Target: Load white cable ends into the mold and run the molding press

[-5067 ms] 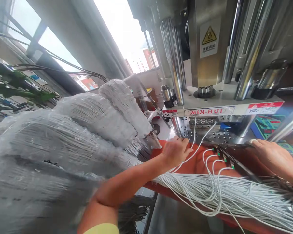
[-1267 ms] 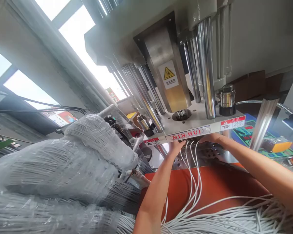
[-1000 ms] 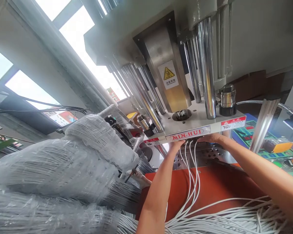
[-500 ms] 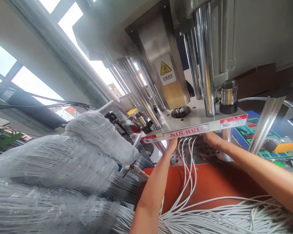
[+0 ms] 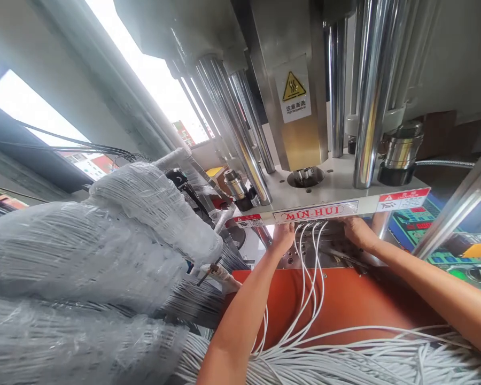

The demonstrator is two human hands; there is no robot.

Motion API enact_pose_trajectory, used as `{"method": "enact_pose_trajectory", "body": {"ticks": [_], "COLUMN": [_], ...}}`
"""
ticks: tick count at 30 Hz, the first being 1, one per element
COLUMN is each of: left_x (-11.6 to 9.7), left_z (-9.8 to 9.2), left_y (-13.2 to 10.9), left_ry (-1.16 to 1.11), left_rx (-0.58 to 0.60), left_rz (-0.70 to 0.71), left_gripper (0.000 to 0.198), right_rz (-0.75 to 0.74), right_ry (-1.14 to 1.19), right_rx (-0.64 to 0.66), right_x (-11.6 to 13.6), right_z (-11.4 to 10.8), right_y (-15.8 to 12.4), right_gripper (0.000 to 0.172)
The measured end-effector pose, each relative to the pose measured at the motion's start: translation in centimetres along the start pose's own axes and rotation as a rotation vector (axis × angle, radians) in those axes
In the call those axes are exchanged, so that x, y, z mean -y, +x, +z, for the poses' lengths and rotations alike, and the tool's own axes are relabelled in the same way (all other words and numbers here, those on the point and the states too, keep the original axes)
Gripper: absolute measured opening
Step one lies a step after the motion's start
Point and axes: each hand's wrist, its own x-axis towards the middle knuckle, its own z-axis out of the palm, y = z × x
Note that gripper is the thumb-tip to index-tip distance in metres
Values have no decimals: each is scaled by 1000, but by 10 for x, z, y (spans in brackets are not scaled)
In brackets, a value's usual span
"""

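Observation:
My left hand [image 5: 284,236] reaches under the front edge of the press plate [image 5: 336,184], left of several white cables [image 5: 303,272]. Its fingers are curled and partly hidden by the plate; the thumb shows near the cables. Right of the cables, my right hand [image 5: 357,233] is also bent in under the plate, its fingertips out of sight. Between the hands the cable ends run into a dark, shaded gap beneath the MIN-HUI label [image 5: 315,213]. What the fingers grip there is hidden. The cables hang down over an orange-red panel [image 5: 344,294].
Steel columns [image 5: 372,107] and a block with a high-temperature warning sign [image 5: 294,96] rise above the plate. Plastic-wrapped cable bundles [image 5: 104,256] crowd the left. Loose white cables [image 5: 336,363] lie in front. A control panel [image 5: 417,219] is at the right.
The view has shifted closer, so the press looks larger. More of my right hand's back shows below the plate. Both hands stay at the plate's underside, either side of the cables.

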Motion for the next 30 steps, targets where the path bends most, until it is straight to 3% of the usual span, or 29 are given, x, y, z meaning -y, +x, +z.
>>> {"method": "enact_pose_trajectory", "body": {"ticks": [3,8,11,17,23,27,30], "left_x": [-10,-44,-54,-38,-29,-30,-31], "left_z": [-6,-5,-2,-9,-18,-11,-2], "left_y": [-7,-26,-34,-39,-39,-35,-34], "left_ry": [63,137,171,207,217,291,285], "left_rx": [22,1,-30,-30,44,78,68], "left_rz": [66,307,340,298,342,348,314], "left_gripper": [28,40,38,39,49,48,45], "right_rz": [-65,-111,-133,-149,-209,-148,-229], "right_ry": [-77,-174,-224,-237,-244,-290,-285], "right_rx": [45,95,123,145,130,89,149], "right_x": [6,16,17,15,6,10,23], "right_z": [0,-2,-5,-6,-7,-2,5], "right_y": [-10,-14,-13,-8,-12,-13,-9], "right_gripper": [52,48,51,62,55,50,52]}}
